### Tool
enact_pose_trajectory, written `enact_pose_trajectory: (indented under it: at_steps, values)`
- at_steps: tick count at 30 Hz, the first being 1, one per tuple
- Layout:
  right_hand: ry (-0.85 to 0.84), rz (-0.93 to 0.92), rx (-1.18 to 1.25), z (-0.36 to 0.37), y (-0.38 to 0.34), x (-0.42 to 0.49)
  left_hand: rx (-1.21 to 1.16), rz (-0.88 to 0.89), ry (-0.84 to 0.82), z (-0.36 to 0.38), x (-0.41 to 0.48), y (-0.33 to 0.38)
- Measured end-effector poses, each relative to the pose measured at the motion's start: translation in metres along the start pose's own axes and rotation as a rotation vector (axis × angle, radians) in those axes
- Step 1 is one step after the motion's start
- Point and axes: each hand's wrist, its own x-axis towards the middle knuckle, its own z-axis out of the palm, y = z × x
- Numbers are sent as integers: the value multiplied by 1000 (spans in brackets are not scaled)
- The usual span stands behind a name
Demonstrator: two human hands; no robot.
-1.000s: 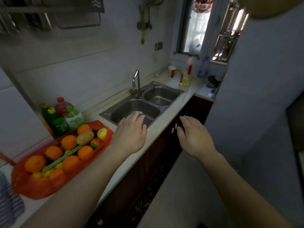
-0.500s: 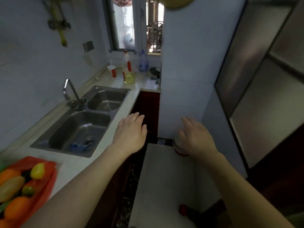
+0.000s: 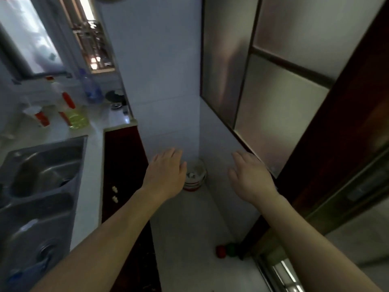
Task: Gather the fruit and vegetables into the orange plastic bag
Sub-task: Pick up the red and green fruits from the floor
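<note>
Left hand (image 3: 166, 175), right hand (image 3: 250, 180) empty, fingers loose; red fruit (image 3: 221, 251), perhaps, on floor (image 3: 189, 228), well apart.

I have one head-worn view, looking steeply down from well above the jar (image 3: 194, 178), with the sink (image 3: 48, 165) left of it.

a double sink (image 3: 42, 175) is set into the counter (image 3: 90, 186) at the left, with bottles (image 3: 75, 116) stood behind it below the window (image 3: 31, 39). a tub (image 3: 196, 175) is placed on the floor (image 3: 189, 228) in the far corner, right of the cabinet (image 3: 124, 161), and is seen between the left hand (image 3: 166, 173) and the right hand (image 3: 250, 178). two small round things (image 3: 221, 251) are laid on the floor nearer, beside the door (image 3: 273, 102) at the right.
</note>
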Motion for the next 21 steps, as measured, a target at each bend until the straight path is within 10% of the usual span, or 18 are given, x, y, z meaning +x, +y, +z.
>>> enact_pose_trajectory:
  at_steps: [21]
  values:
    - [-168, 274, 45, 91, 133, -17, -88, 178, -286, 148, 82, 81]
